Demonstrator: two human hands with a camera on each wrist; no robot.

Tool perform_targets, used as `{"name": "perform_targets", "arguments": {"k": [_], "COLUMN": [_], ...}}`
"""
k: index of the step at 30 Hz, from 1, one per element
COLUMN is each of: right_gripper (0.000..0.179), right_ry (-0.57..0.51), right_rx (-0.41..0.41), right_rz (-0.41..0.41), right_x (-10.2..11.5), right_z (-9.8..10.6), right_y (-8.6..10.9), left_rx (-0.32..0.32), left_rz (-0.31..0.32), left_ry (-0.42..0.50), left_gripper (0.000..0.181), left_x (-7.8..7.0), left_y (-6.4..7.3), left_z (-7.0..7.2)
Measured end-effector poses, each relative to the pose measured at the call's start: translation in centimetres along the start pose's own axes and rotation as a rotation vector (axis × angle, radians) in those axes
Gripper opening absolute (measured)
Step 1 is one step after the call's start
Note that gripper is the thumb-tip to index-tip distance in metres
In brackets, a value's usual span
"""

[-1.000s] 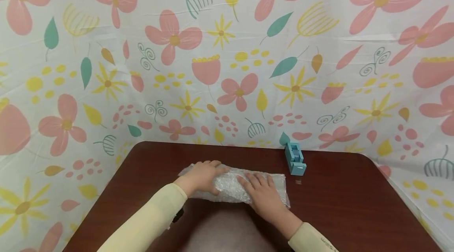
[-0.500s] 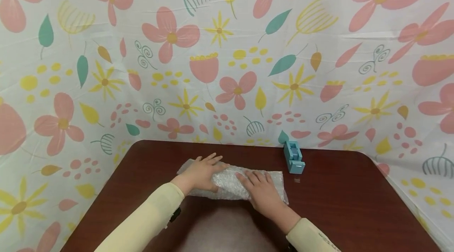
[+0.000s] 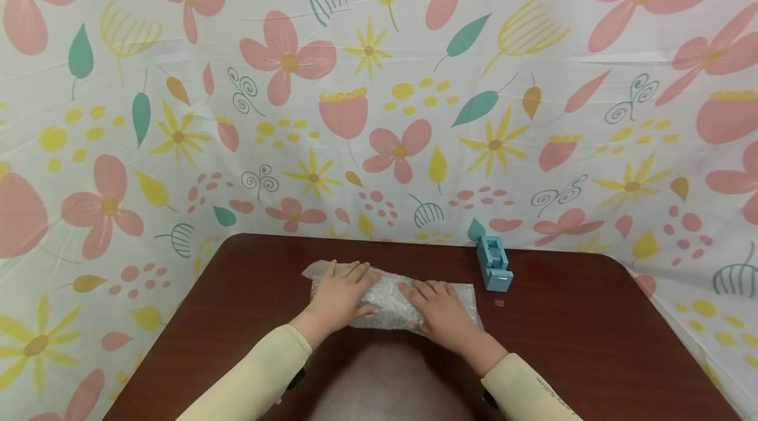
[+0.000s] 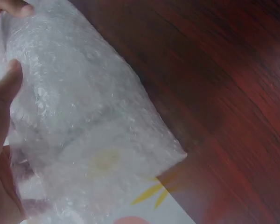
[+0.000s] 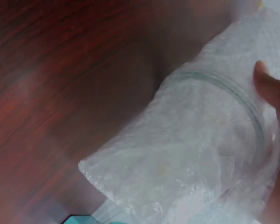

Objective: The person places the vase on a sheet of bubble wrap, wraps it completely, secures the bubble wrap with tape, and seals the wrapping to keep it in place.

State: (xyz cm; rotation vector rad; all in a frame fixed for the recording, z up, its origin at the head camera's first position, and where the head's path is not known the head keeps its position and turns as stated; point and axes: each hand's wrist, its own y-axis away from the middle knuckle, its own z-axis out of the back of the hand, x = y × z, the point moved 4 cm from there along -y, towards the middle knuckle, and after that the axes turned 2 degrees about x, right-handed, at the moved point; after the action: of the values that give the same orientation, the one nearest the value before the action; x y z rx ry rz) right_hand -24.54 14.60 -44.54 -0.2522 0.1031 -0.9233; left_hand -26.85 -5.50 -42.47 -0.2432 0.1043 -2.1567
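Left hand (image 3: 339, 298) and right hand (image 3: 444, 317) both rest, fingers extended, across the bubble-wrap bundle (image 3: 387, 306) mid-table (image 3: 568, 322), tape dispenser (image 3: 495, 264) at its two o'clock. Watch that ten o'clock flap (image 3: 316, 269): lift either hand early for tape and the springy wrap could well unroll!

Free tabletop (image 3: 249, 296) left of bubble wrap (image 3: 387, 302), tape dispenser (image 3: 496, 275) obstructing beyond right end
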Motion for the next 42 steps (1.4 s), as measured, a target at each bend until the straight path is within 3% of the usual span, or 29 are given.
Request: {"name": "perform_targets", "arguments": {"k": [4, 7, 12, 16, 21, 27, 30, 34, 36, 40, 42], "right_gripper": [0.059, 0.054, 0.055, 0.059, 0.054, 0.053, 0.053, 0.052, 0.052, 0.052, 0.052], "right_ry": [-0.133, -0.176, -0.055, 0.074, 0.119, 0.018, -0.057, -0.064, -0.063, -0.109, -0.142], "right_rx": [0.097, 0.127, 0.042, -0.025, 0.008, 0.069, 0.058, 0.017, 0.007, 0.017, 0.027], "right_rz": [-0.052, -0.081, -0.034, -0.003, 0.001, 0.008, 0.007, 0.013, 0.011, -0.004, -0.017], "right_x": [-0.3, -0.8, -1.7, -2.1, -2.3, -3.0, -3.6, -4.0, -4.1, -4.4, -4.5], "right_z": [0.1, 0.0, 0.4, 1.5, 2.1, 0.8, 0.0, -0.7, -1.0, -1.5, -1.7], "right_y": [0.1, 0.3, 0.3, 0.1, -0.2, 0.5, 0.7, 0.7, 0.6, 0.3, 0.1], "left_rx": [-0.028, -0.007, 0.044, 0.043, 0.028, -0.107, -0.18, -0.249, -0.235, -0.133, -0.115], "left_rz": [0.016, 0.036, 0.059, 0.059, 0.051, -0.045, -0.079, -0.093, -0.086, -0.044, -0.025], "left_ry": [0.004, 0.007, 0.007, 0.045, 0.037, -0.072, -0.118, -0.184, -0.203, -0.204, -0.193], "left_gripper": [0.071, 0.076, 0.079, 0.077, 0.071, 0.059, 0.053, 0.047, 0.047, 0.049, 0.05], "left_x": [0.0, 0.1, 0.5, 0.5, 0.5, -0.1, -0.4, -0.9, -1.1, -1.0, -0.9], "left_y": [-0.3, -0.6, -1.0, -1.2, -1.2, -0.6, -0.7, -0.4, -0.3, -0.5, -0.6], "left_z": [0.0, 0.3, 0.7, 0.9, 0.8, 0.4, 0.1, -0.7, -1.1, -1.8, -2.0]}}
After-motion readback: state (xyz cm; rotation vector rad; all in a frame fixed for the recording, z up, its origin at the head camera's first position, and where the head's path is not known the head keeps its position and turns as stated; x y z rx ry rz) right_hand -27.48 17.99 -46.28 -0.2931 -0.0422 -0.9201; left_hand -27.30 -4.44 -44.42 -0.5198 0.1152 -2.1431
